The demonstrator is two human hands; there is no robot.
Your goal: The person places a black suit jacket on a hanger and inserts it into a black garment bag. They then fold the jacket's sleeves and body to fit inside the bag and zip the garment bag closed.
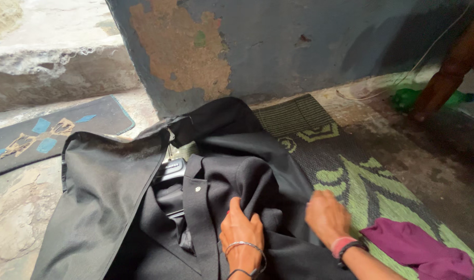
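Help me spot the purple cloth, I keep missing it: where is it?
In the head view, the purple cloth lies at the lower right on the green-patterned mat, just right of the right hand and beside the dark jacket.

A dark charcoal-grey jacket (237, 207) was shown, its cloth plain and unpatterned, with one small pale button on the lapel. A black garment cover (102, 197) of fine woven texture was seen beside it. A green-and-black woven mat (361, 176) was figured with pale green angular motifs and stripes. A purple cloth (418, 249) was laid on the mat. A second dark mat (55, 129) was marked with light blue patches, a tan figure and a blue border. The wall (299, 41) was painted blue-grey, with a peeled ochre patch. Silver bangles were worn on the left hand (242, 233); pink and black bands on the right hand (327, 215).
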